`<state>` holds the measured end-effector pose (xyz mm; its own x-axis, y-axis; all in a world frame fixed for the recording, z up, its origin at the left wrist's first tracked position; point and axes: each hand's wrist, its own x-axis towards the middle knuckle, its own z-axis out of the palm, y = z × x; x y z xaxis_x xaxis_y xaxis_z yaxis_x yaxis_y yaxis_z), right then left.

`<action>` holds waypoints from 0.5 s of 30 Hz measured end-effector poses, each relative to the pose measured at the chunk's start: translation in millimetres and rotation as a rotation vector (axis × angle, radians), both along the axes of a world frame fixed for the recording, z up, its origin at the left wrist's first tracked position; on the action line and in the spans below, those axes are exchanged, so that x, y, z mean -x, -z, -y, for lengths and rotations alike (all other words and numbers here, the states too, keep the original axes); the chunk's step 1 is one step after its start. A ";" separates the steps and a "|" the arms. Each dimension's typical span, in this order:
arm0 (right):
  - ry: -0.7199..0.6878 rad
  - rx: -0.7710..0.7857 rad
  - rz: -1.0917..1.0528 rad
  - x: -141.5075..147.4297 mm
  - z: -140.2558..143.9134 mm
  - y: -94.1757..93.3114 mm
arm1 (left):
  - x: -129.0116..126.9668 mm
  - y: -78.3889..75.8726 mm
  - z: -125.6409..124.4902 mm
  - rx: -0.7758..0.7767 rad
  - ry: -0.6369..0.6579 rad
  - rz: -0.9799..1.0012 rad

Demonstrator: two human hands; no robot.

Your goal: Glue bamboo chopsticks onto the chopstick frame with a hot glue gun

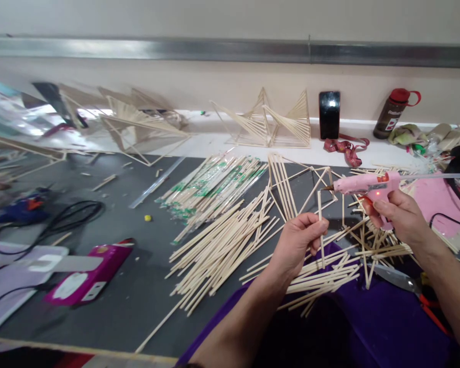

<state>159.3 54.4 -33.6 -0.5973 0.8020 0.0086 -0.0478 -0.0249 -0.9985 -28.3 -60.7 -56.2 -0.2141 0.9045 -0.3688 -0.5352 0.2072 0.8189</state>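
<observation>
Purple cloth (368, 317) lies nearest, under both forearms. Left hand (297, 240) pinches a thin pale wooden stick (321, 230) upright, fingers closed on it, above loose sticks (222, 245) spread over the dark grey bench (130, 296). Right hand (398, 214) grips a pink hot glue gun (368, 185), fingers wrapped round its handle, nozzle pointing left, close to the stick's top end. Wrapped stick bundles (210, 186) lie behind, a stick frame sculpture (270, 122) by the wall.
</observation>
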 end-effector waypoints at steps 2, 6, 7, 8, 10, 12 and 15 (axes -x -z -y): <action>-0.009 0.010 -0.004 -0.5 0.3 0.0 | -0.3 -1.1 0.3 -0.005 -0.002 0.009; -0.041 0.031 0.015 -1.3 0.2 1.6 | -0.7 -4.7 0.5 -0.026 -0.002 0.073; -0.043 0.037 0.015 -1.4 0.0 2.2 | -0.3 -5.6 0.4 -0.038 -0.012 0.098; -0.042 0.040 0.009 -1.5 -0.3 2.6 | 0.5 -6.3 0.2 -0.051 -0.031 0.124; -0.031 0.043 -0.013 -1.7 -1.1 3.3 | 3.5 -7.7 -0.9 -0.079 -0.102 0.162; -0.021 0.041 -0.042 -2.4 -1.7 3.5 | 8.9 -9.1 -2.6 -0.106 -0.204 0.178; -0.027 0.040 -0.065 -4.4 -1.7 3.3 | 20.1 -12.4 -5.3 -0.127 -0.360 0.186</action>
